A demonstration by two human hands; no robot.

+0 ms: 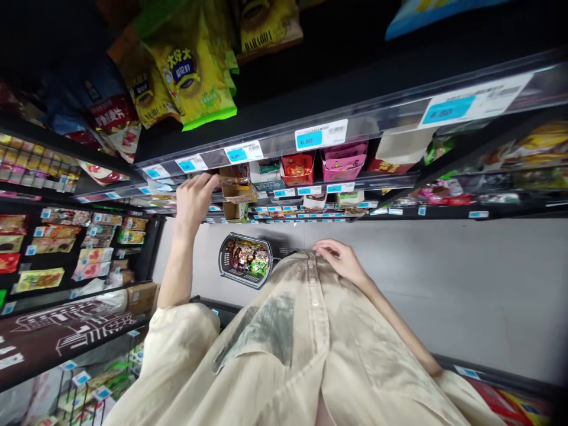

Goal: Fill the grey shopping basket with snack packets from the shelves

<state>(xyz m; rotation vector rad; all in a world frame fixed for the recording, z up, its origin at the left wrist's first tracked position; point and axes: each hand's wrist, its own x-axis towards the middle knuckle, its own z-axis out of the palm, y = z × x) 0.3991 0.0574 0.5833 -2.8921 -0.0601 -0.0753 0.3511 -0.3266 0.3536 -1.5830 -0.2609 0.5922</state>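
Head view, looking steeply down along a shop aisle; shelving runs across the top of the frame and down the left side. Left hand (194,198) is raised to the front edge of a lower shelf, fingers stretched forward and loosely spread, palm turned away from the camera. Fingertips sit at, or just short of, a small brown-and-yellow snack box (236,182) standing at the shelf lip; contact cannot be confirmed, and no closed grasp is visible, so the hand reads as open with nothing held. The box lies directly to the right of the fingertips in the picture, on the same shelf level. Its long axis cannot be judged from this angle. Right hand (339,258) is well apart from the shelf, resting low against the hem of the pale shirt (306,349), fingers slightly curled, nothing in it. The left hand is therefore clearly the nearer one to the box. On the floor between the two arms stands a shopping basket (227,271), already holding several packets. Blue price tags (309,139) line the shelf edges above.
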